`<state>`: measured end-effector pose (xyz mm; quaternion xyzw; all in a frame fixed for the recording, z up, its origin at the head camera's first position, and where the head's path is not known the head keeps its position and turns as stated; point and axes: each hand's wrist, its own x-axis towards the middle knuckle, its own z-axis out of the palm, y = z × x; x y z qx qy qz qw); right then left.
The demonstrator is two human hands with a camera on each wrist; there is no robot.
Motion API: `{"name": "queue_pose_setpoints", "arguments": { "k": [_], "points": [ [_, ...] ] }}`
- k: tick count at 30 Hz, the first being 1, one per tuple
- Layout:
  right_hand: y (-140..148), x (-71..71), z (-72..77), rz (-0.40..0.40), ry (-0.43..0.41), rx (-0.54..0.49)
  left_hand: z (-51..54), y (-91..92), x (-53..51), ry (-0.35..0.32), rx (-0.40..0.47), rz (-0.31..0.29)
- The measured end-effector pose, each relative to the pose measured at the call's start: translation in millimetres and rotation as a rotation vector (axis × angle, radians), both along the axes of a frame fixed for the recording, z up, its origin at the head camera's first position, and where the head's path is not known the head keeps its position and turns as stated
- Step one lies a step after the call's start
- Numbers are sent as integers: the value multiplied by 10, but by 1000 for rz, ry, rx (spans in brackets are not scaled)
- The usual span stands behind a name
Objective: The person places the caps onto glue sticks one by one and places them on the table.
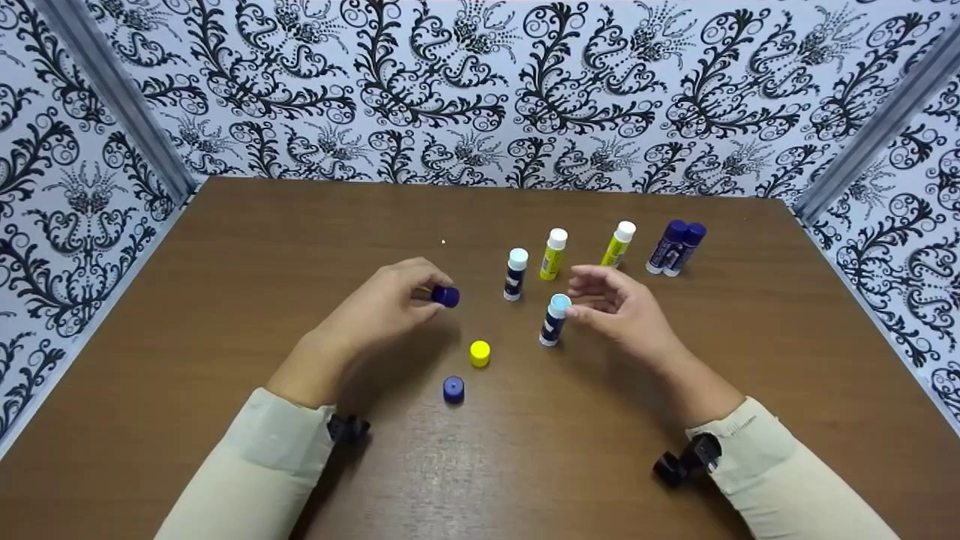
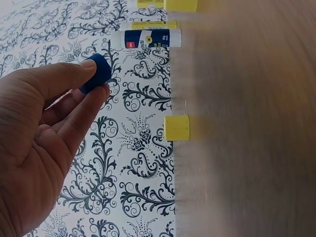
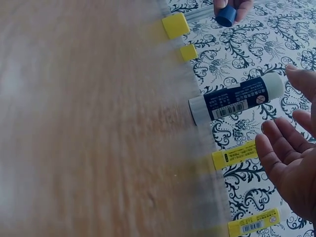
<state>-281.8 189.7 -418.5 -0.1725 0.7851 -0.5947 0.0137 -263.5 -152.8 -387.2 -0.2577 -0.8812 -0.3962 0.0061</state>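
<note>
My left hand (image 1: 390, 300) pinches a dark blue cap (image 2: 96, 74) between thumb and fingers, above the table. Beside a navy glue stick (image 1: 552, 322) is my right hand (image 1: 626, 315), its thumb close to the stick's pale, uncapped top. The right wrist view shows a small gap between that thumb and the stick (image 3: 237, 98), and the fingers are apart, holding nothing. On the table in front of the hands stand a yellow cap (image 1: 480, 354) and a purple-blue cap (image 1: 453, 390). A second yellow cap (image 3: 188, 52) appears in the right wrist view, mostly hidden by the left hand in the head view.
Another navy glue stick (image 1: 515, 274) and a yellow one (image 1: 553, 255) stand upright behind. Farther right are a second yellow glue stick (image 1: 619, 244) and two purple-capped sticks (image 1: 666, 247) side by side. Patterned walls (image 1: 480, 90) enclose the brown table (image 1: 300, 217) at back and sides.
</note>
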Motion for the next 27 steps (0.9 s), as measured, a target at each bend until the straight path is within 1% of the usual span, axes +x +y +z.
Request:
{"name": "queue_pose_setpoints", "arguments": {
  "k": [3, 6, 13, 22, 27],
  "points": [
    [-14, 0, -22, 26, -8, -1, 17, 10, 10, -6, -6, 2],
    [-21, -2, -47, 44, -29, 23, 25, 17, 17, -18, -8, 7],
    [-23, -2, -99, 90, -71, 87, 35, 30, 30, -12, -27, 12],
    [-10, -4, -133, 124, -95, 140, 60, 57, 56, 15, -26, -7],
    [-15, 3, -142, 144, -96, 175, 66, 79, 81, 17, -5, -25]
  ]
}}
